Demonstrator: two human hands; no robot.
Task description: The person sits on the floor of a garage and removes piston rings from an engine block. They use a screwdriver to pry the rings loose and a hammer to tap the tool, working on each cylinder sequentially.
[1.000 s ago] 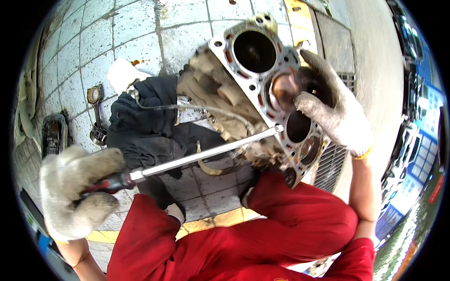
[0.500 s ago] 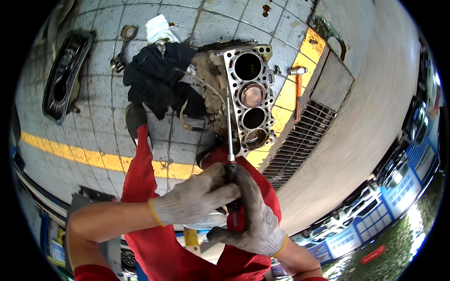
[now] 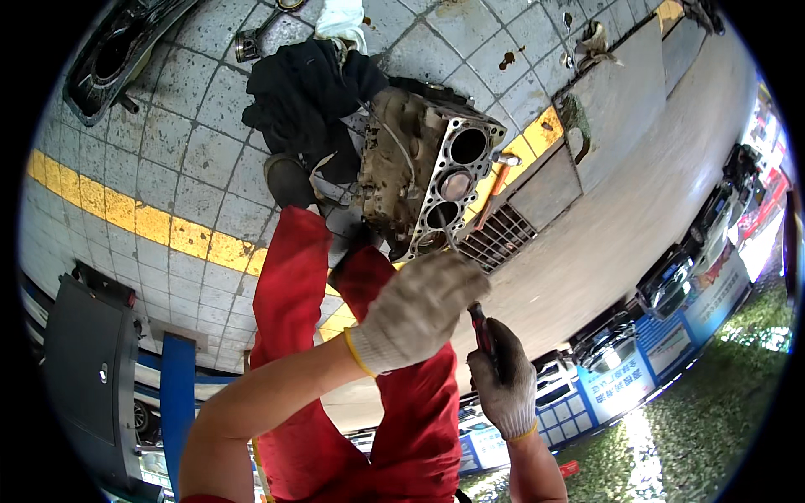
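Nearest, the right hand has its grip closed round the red-and-black handle of a long-shafted tool, low and right of centre in the frame; the left hand, bunched just above, covers the middle of the shaft, and whether it is clasped on it can't be made out; half a second ago both hands were together at the handle, with the shaft standing along the block's edge; now they have parted, which seems to leave the right to steer the handle and the left to steady the shaft. The tool's long axis leans steeply from the handle at lower right to the upper left, its far end apparently at the third bore; beyond, the engine block stands at upper centre, its row of bores slanting from upper right to lower left; past it lie an orange-handled hammer and a floor grate.
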